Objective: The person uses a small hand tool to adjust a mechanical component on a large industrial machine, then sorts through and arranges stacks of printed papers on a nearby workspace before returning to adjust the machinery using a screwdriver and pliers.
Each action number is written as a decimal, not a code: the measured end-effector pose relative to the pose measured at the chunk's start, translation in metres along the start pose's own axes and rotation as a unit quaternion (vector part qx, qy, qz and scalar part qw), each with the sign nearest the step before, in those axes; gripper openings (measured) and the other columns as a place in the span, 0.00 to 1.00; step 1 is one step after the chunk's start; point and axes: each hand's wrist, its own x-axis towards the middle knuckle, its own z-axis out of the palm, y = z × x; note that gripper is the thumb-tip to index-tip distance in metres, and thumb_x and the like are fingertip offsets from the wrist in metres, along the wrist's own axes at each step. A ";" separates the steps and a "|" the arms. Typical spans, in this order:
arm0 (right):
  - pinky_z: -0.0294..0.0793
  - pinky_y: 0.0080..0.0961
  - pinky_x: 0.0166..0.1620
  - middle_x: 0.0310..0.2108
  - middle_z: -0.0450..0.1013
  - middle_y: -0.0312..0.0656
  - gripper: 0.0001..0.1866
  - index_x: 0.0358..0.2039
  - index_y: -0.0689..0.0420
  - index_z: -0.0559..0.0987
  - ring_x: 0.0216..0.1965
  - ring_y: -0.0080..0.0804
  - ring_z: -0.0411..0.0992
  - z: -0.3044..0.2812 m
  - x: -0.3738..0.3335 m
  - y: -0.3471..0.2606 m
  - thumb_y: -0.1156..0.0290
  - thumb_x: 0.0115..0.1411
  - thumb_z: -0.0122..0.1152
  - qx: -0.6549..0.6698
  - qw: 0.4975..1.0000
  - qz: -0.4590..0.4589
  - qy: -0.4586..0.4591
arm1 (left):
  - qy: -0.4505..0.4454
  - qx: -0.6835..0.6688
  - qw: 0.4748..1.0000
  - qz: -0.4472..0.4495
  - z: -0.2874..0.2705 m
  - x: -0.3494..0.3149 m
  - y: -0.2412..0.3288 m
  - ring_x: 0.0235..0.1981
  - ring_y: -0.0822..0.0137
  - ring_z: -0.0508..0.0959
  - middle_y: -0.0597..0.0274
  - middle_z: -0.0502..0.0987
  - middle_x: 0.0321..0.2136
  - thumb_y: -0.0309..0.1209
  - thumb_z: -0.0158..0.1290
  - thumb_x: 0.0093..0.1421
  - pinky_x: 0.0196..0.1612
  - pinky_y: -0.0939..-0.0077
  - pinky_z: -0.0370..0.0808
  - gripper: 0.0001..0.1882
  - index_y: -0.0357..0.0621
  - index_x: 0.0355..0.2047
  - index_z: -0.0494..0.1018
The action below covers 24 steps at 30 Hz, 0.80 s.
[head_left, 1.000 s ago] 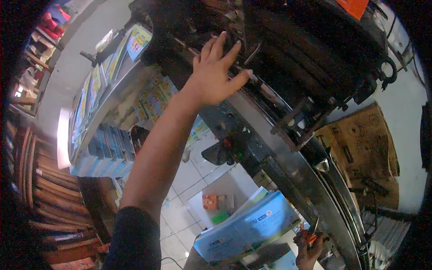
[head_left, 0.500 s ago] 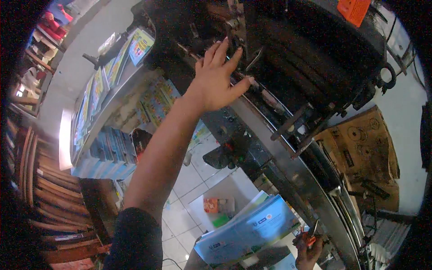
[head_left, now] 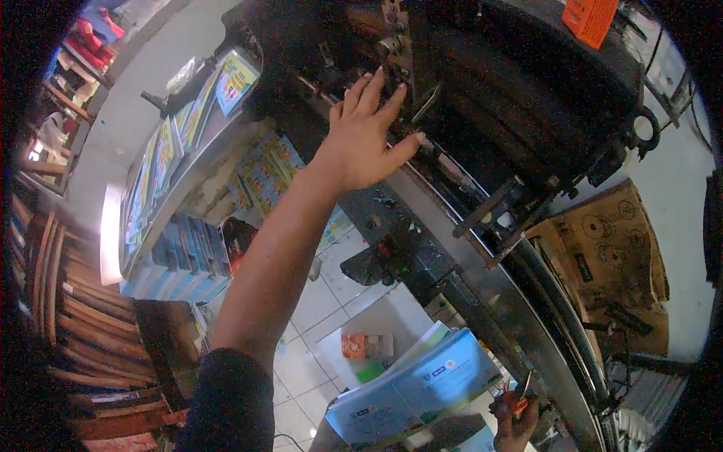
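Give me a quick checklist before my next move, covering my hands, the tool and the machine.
1. Left hand clear of the dark machine: not ok, its spread fingers reach over it.
2. Left hand free of any tool: ok, none shows in it.
3. Right hand gripping the orange-handled tool: ok.
4. Tool's tip clear of the machine's metal edge: cannot tell.
5. Blue printed sheets away from the left hand: ok.
6. Machine switched off: cannot tell.

Short dark sleeve (head_left: 230,403), bare left forearm (head_left: 275,264)
Plain black or near-black cloth is worn, finished in a curved edge; the left hand (head_left: 365,143) and the right hand (head_left: 516,428) are seen bare.
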 end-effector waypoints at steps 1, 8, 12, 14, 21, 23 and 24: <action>0.76 0.27 0.37 0.33 0.78 0.41 0.03 0.32 0.61 0.76 0.32 0.26 0.75 -0.001 -0.001 0.002 0.77 0.61 0.62 0.000 1.000 -0.001 0.000 | 0.004 0.007 1.000 0.001 0.001 0.000 0.000 0.69 0.42 0.49 0.41 0.50 0.68 0.57 0.50 0.60 0.66 0.40 0.49 0.39 0.48 0.66 0.60; 0.75 0.26 0.39 0.33 0.78 0.41 0.02 0.33 0.60 0.77 0.33 0.26 0.75 0.005 0.000 -0.008 0.78 0.61 0.62 0.050 0.997 0.050 0.032 | 0.041 -0.046 0.997 -0.056 0.007 -0.010 0.017 0.68 0.43 0.51 0.41 0.54 0.66 0.53 0.48 0.61 0.63 0.39 0.53 0.34 0.45 0.61 0.66; 0.72 0.22 0.43 0.35 0.77 0.40 0.03 0.35 0.61 0.76 0.38 0.26 0.75 -0.003 0.001 -0.010 0.79 0.61 0.60 -0.022 1.000 0.021 -0.010 | 0.041 -0.034 0.996 -0.067 0.009 -0.011 0.014 0.68 0.44 0.51 0.40 0.54 0.66 0.53 0.46 0.62 0.63 0.40 0.52 0.33 0.46 0.61 0.67; 0.70 0.22 0.45 0.37 0.77 0.40 0.04 0.37 0.60 0.76 0.39 0.26 0.74 -0.005 -0.002 -0.006 0.79 0.62 0.60 -0.007 1.000 0.025 -0.002 | 0.024 -0.040 0.998 -0.039 0.011 -0.008 0.010 0.68 0.44 0.51 0.41 0.54 0.66 0.55 0.45 0.62 0.64 0.41 0.49 0.34 0.46 0.61 0.67; 0.70 0.24 0.46 0.45 0.75 0.42 0.08 0.44 0.61 0.76 0.46 0.27 0.72 -0.007 -0.004 0.018 0.80 0.64 0.55 0.026 0.999 0.028 0.006 | 0.026 -0.046 0.998 -0.043 0.019 -0.007 0.005 0.69 0.45 0.50 0.41 0.54 0.66 0.57 0.43 0.62 0.64 0.44 0.49 0.35 0.46 0.61 0.67; 0.70 0.23 0.46 0.46 0.75 0.42 0.08 0.44 0.61 0.76 0.46 0.28 0.72 -0.009 0.000 0.027 0.80 0.65 0.55 0.070 0.997 0.020 -0.014 | 0.042 -0.038 0.998 -0.042 0.021 -0.008 0.002 0.68 0.45 0.51 0.41 0.54 0.66 0.57 0.44 0.62 0.63 0.45 0.49 0.36 0.45 0.61 0.67; 0.70 0.23 0.47 0.46 0.75 0.42 0.08 0.44 0.61 0.76 0.46 0.28 0.72 -0.009 0.003 0.027 0.80 0.65 0.55 0.114 0.993 0.014 -0.031 | 0.042 -0.039 0.997 -0.044 0.021 -0.008 0.002 0.68 0.45 0.51 0.41 0.54 0.66 0.57 0.44 0.62 0.63 0.45 0.49 0.36 0.45 0.61 0.67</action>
